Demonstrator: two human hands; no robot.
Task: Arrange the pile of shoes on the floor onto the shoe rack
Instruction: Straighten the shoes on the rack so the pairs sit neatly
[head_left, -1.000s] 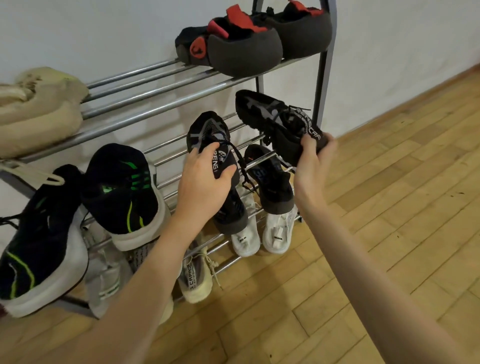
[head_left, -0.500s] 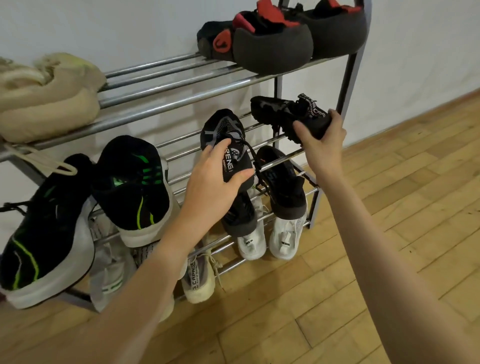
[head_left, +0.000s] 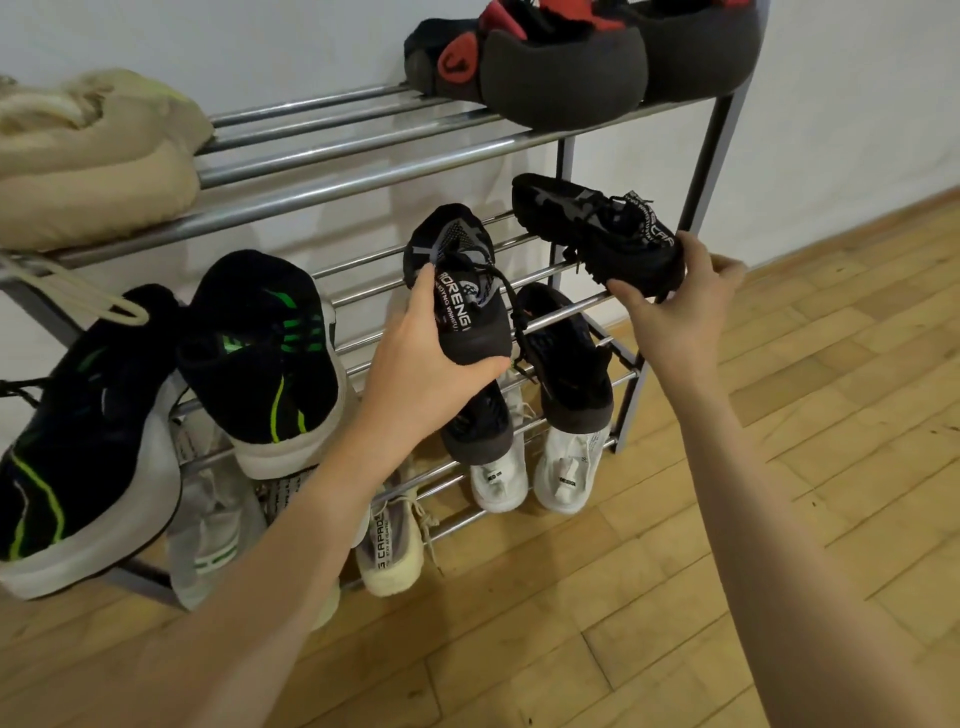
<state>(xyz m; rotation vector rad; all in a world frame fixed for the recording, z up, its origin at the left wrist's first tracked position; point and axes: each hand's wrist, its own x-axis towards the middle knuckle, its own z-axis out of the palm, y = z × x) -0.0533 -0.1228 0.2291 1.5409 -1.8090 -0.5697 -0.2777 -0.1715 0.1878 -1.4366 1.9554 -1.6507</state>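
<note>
A metal shoe rack stands against the white wall. My left hand grips a black knit sneaker with white lettering by its heel, toe pointing up over the second tier's bars. My right hand holds the heel of the matching black sneaker, which lies toe-left on the second tier at the rack's right end. Its fingers are spread around the heel.
Beige shoes and a dark grey and red pair sit on the top tier. Black shoes with green stripes fill the left. Dark shoes and white sneakers occupy the lower tiers. Wooden floor lies in front.
My right hand has lowered its black sneaker onto the second tier's right end and loosened its fingers. My left hand has barely shifted with its sneaker.
</note>
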